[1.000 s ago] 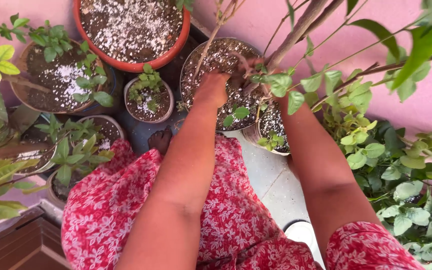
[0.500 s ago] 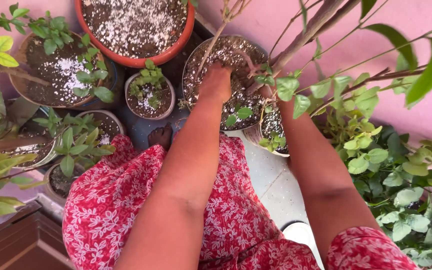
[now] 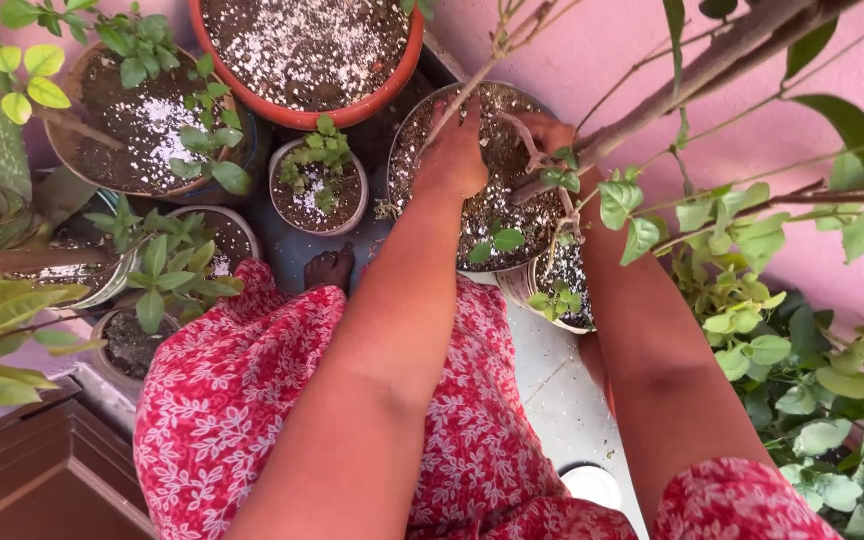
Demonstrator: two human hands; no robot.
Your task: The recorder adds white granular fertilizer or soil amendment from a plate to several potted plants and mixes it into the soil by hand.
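Fingers first: our left hand (image 3: 452, 155) sits palm-down on the soil of the grey pot (image 3: 407, 135), fingers curled into the dirt near a thin woody stem (image 3: 472, 85), though we can't tell if they actually pinch it. Our right hand (image 3: 549, 133) is in the same pot, half hidden by leaves, so no call on whether it's open or closed.

That pot stands on the floor right in front of our knees, against the pink wall (image 3: 572, 50). Progress-wise, we'd guess we're mid-way: soil with white specks already fills it and a small green seedling (image 3: 497, 243) sits near the rim, but both hands are in the dirt, so the packing isn't done.

Moving outward: a little round pot (image 3: 287, 195) with a small leafy plant just left, a big red pot (image 3: 392, 85) of speckled soil above, a brown pot (image 3: 67, 150) with leafy sprigs further left, and a small pot (image 3: 542, 305) tucked by our right arm.
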